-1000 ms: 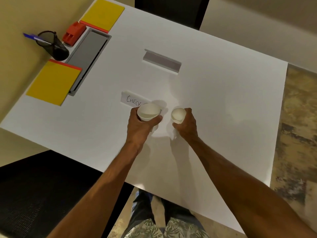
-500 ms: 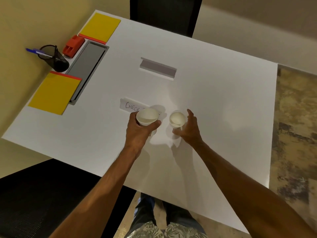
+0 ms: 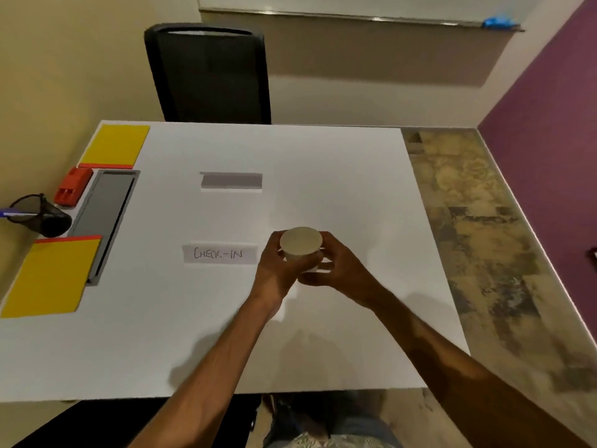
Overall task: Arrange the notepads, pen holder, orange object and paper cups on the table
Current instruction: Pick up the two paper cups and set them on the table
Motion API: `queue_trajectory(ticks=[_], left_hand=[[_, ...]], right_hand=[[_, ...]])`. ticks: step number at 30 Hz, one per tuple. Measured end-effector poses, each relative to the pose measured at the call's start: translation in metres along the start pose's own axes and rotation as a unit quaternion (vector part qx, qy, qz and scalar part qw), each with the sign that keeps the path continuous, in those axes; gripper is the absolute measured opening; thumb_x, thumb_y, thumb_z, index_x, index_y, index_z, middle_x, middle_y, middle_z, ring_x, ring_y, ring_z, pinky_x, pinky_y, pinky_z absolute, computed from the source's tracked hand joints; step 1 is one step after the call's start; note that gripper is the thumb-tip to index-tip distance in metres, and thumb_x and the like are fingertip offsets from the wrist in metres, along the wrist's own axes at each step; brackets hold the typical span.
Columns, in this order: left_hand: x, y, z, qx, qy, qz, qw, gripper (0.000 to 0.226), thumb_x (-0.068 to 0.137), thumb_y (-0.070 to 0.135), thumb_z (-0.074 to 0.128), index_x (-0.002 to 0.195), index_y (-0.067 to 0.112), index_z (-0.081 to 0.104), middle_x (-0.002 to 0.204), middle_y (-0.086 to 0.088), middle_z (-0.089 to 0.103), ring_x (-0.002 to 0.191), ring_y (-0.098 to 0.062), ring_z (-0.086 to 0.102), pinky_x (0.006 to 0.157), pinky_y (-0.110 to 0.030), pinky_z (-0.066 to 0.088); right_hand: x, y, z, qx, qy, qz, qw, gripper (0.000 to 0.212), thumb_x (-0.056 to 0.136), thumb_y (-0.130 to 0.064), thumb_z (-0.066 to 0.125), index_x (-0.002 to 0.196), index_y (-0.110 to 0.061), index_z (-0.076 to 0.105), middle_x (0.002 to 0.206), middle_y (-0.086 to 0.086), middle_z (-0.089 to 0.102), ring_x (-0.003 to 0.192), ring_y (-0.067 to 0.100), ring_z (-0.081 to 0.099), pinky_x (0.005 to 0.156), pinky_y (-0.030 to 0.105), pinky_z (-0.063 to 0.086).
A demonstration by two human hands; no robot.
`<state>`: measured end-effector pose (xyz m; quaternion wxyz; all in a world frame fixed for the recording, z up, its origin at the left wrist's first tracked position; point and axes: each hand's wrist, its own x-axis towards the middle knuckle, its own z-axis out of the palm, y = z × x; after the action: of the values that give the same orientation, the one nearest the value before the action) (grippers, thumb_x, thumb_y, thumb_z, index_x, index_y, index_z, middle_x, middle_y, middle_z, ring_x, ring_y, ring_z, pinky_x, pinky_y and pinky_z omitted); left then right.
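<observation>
Grip: left hand (image 3: 277, 270), right hand (image 3: 339, 273) curled round one visible paper cup (image 3: 301, 242); two notepads (image 3: 114, 145) (image 3: 51, 276), one pen holder (image 3: 48, 218).

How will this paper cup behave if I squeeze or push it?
Probably light: the paper cup sits easily between left hand and right hand. Thin walls likely dent under a firm grip. Narrower at the base, it may tip if nudged.
</observation>
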<state>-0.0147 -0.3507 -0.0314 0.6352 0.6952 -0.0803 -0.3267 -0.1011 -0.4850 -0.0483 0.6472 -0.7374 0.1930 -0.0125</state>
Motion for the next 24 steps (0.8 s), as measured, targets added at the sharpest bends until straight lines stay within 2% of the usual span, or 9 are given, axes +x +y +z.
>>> queue_trajectory(ticks=[3,6,7,9,11,15,19,24], left_hand=[[-0.013,0.002,0.033,0.007,-0.038,0.015,0.999,0.074,0.054,0.033,0.090,0.119,0.022,0.058,0.112,0.000,0.069,0.108,-0.020,0.066,0.087,-0.043,0.059],[-0.025,0.000,0.069,0.031,-0.089,0.023,0.995,0.071,0.055,0.035,0.089,0.118,0.021,0.059,0.109,0.002,0.071,0.109,-0.020,0.066,0.088,-0.044,0.059],[-0.030,0.000,0.082,0.043,-0.104,0.025,0.993,0.072,0.056,0.036,0.090,0.119,0.022,0.059,0.110,0.003,0.071,0.111,-0.020,0.065,0.088,-0.042,0.059],[-0.040,0.002,0.108,0.077,-0.130,0.028,0.988,0.075,0.057,0.040,0.090,0.122,0.026,0.056,0.116,0.008,0.068,0.114,-0.015,0.062,0.087,-0.033,0.057],[-0.050,0.006,0.137,0.122,-0.145,0.036,0.981,0.073,0.066,0.038,0.089,0.127,0.029,0.050,0.124,0.012,0.061,0.117,-0.010,0.057,0.090,-0.029,0.052],[-0.072,0.006,0.198,0.199,-0.164,0.070,0.964,0.066,0.081,0.035,0.077,0.136,0.025,0.042,0.138,0.003,0.054,0.128,-0.016,0.050,0.108,-0.037,0.042],[-0.103,-0.005,0.269,0.276,-0.166,0.133,0.937,0.065,0.085,0.039,0.073,0.141,0.027,0.040,0.146,0.004,0.048,0.133,-0.016,0.046,0.104,-0.028,0.038],[-0.143,-0.020,0.356,0.353,-0.145,0.207,0.901,0.077,0.085,0.061,0.059,0.150,0.028,0.033,0.154,0.002,0.039,0.138,-0.020,0.041,0.113,-0.042,0.036]], right_hand=[[-0.028,0.000,-0.013,0.003,0.075,-0.011,0.997,0.073,0.068,-0.018,0.089,0.131,-0.027,0.053,0.126,-0.010,0.064,0.119,0.015,0.061,0.097,0.045,0.055],[-0.057,0.005,-0.036,0.007,0.142,-0.009,0.990,0.068,0.061,-0.032,0.089,0.120,-0.042,0.056,0.117,-0.021,0.067,0.114,0.010,0.063,0.093,0.045,0.057],[-0.068,0.008,-0.046,0.013,0.158,-0.006,0.987,0.068,0.058,-0.038,0.087,0.119,-0.043,0.057,0.115,-0.022,0.067,0.113,0.011,0.064,0.091,0.046,0.058],[-0.090,0.015,-0.068,0.015,0.190,-0.007,0.982,0.071,0.058,-0.040,0.088,0.122,-0.035,0.058,0.116,-0.020,0.067,0.112,0.012,0.064,0.089,0.046,0.059],[-0.114,0.023,-0.095,0.013,0.225,-0.008,0.974,0.071,0.063,-0.031,0.091,0.125,-0.029,0.057,0.116,-0.016,0.067,0.111,0.009,0.063,0.091,0.041,0.058],[-0.170,0.044,-0.164,0.009,0.296,0.004,0.955,0.063,0.065,-0.033,0.092,0.115,-0.037,0.055,0.109,-0.015,0.067,0.104,0.009,0.063,0.085,0.027,0.058],[-0.232,0.069,-0.241,-0.001,0.353,0.014,0.936,0.064,0.066,-0.025,0.091,0.118,-0.030,0.053,0.108,-0.012,0.064,0.101,0.010,0.062,0.082,0.028,0.056],[-0.303,0.094,-0.317,-0.011,0.378,0.014,0.926,0.066,0.070,-0.021,0.090,0.126,-0.019,0.054,0.117,0.001,0.065,0.107,0.020,0.062,0.084,0.036,0.057]])
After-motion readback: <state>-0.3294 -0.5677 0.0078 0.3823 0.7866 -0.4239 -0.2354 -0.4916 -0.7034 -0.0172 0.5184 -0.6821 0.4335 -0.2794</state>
